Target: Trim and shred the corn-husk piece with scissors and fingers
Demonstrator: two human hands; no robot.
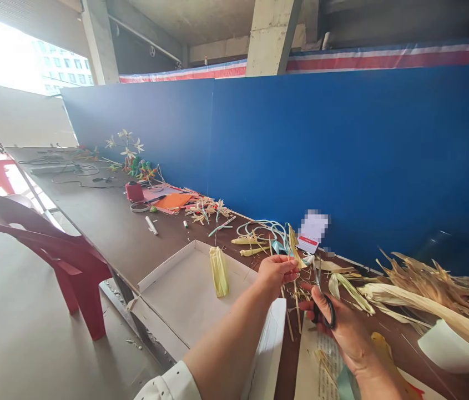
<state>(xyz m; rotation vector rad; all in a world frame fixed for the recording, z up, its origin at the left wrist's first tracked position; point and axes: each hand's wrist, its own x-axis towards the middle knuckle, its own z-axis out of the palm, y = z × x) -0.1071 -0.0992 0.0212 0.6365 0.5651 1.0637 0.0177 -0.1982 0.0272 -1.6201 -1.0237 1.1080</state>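
My left hand [275,273] pinches a narrow strip of dried yellow leaf [294,244] and holds it upright above the brown table [105,222]. My right hand [340,322] has its fingers through the black handles of a pair of scissors [319,289], whose blades point up at the strip's lower part. Short leaf cuttings [296,311] lie on the table just below both hands.
A shallow white cardboard tray [184,300] with a folded yellow leaf bundle [219,270] lies to the left. Dried corn husks [425,294] pile up at right beside a white bowl [454,350]. A blue partition [342,155] backs the table. Red plastic chairs [51,250] stand at left.
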